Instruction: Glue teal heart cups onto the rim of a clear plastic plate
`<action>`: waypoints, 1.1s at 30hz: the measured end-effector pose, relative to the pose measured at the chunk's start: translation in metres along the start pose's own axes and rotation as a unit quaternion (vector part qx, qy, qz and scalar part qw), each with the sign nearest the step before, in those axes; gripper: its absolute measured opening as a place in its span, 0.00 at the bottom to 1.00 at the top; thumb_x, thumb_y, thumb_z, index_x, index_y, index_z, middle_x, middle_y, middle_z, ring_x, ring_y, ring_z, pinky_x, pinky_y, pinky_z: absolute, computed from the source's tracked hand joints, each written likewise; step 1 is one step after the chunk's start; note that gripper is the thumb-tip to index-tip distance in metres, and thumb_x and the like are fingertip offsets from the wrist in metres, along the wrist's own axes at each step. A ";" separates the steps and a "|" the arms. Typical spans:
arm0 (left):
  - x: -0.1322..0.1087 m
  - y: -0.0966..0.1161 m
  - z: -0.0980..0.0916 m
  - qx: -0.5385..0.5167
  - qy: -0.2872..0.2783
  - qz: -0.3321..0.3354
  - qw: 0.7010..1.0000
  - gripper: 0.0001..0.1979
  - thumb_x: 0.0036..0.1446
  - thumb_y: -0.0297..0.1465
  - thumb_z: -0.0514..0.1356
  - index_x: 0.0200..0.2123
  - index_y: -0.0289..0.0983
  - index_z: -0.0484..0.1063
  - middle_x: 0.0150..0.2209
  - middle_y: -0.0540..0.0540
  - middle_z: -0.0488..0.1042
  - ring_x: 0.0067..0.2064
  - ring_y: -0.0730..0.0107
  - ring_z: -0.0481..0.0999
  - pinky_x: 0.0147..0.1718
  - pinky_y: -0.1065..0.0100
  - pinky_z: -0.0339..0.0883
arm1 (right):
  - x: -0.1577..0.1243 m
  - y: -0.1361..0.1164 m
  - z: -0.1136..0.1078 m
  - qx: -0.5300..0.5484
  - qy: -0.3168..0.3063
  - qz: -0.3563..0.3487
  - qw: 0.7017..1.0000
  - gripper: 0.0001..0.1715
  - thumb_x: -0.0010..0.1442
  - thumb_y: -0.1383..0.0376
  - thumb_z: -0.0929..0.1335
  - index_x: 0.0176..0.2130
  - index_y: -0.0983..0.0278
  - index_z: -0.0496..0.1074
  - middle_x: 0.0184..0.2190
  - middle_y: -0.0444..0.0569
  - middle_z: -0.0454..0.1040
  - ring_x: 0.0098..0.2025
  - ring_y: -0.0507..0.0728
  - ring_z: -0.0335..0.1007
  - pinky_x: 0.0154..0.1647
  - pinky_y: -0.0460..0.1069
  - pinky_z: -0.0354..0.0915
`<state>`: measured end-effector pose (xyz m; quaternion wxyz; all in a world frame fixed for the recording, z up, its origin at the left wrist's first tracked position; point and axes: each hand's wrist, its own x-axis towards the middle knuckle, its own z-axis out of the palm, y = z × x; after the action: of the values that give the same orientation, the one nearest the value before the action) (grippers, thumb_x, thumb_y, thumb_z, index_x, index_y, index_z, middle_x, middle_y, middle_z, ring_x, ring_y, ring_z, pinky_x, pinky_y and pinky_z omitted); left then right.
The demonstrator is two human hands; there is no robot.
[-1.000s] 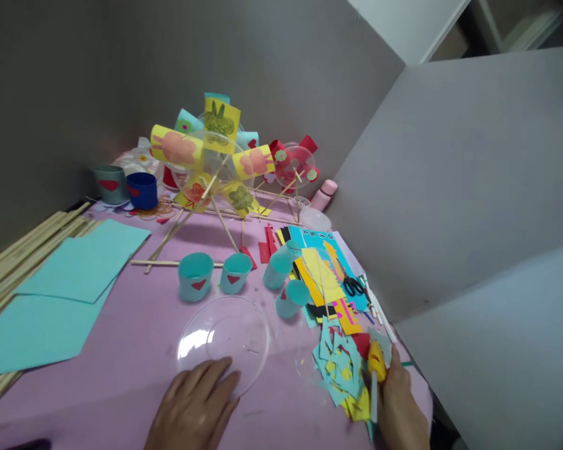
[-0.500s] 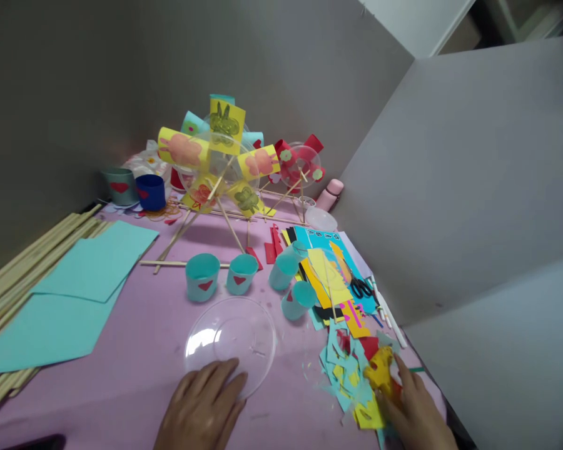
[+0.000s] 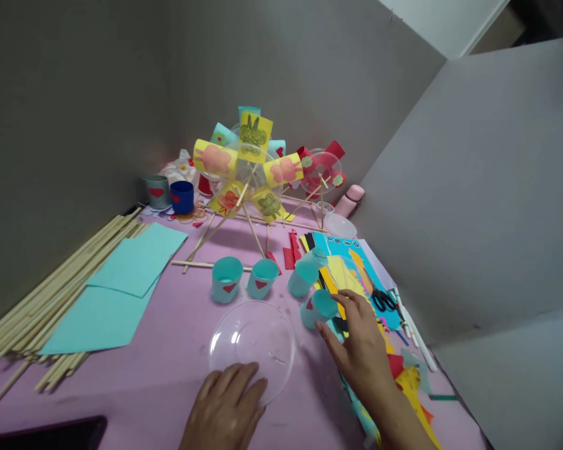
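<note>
My left hand (image 3: pixel 228 406) lies with its fingers stretched over the near edge of a round clear plastic lid (image 3: pixel 253 331) on the pink table. My right hand (image 3: pixel 359 337) has its thumb and fingers apart around the near right side of a turquoise paper cup (image 3: pixel 312 312) with a red heart; whether the fingertips touch it, I cannot tell. Behind the lid stand two more turquoise paper cups (image 3: pixel 226 289) (image 3: pixel 261 286) with red hearts. Another turquoise paper cup (image 3: pixel 301 281) leans beside a rolled one (image 3: pixel 317 257).
Paper Ferris wheels (image 3: pixel 251 169) on sticks stand at the back. Wooden sticks (image 3: pixel 75 265) and turquoise sheets (image 3: pixel 98 322) lie left. Scissors (image 3: pixel 383 300), coloured paper (image 3: pixel 342 242) and yellow scraps (image 3: pixel 410 384) lie right. A dark device (image 3: pixel 47 434) lies at the near left edge.
My right hand has moved forward and left, from the paper scraps to the turquoise cup. My left hand stays on the lid. The view has shifted, so things appear further right.
</note>
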<state>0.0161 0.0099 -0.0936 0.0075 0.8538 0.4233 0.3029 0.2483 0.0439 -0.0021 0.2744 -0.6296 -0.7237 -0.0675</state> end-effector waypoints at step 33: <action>-0.002 -0.008 0.004 0.018 0.007 0.036 0.999 0.11 0.57 0.32 0.58 0.45 0.47 0.72 0.46 0.54 0.77 0.44 0.66 0.74 0.44 0.64 0.59 | -0.082 0.026 0.046 -0.031 0.077 -0.105 0.991 0.21 0.58 0.75 0.62 0.50 0.61 0.69 0.42 0.54 0.79 0.46 0.63 0.74 0.45 0.64 0.70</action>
<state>0.0111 0.0148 -0.1001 -0.0219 0.8665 0.3974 0.3014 0.2636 -0.0021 -0.0864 0.3011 -0.5512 -0.7599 -0.1672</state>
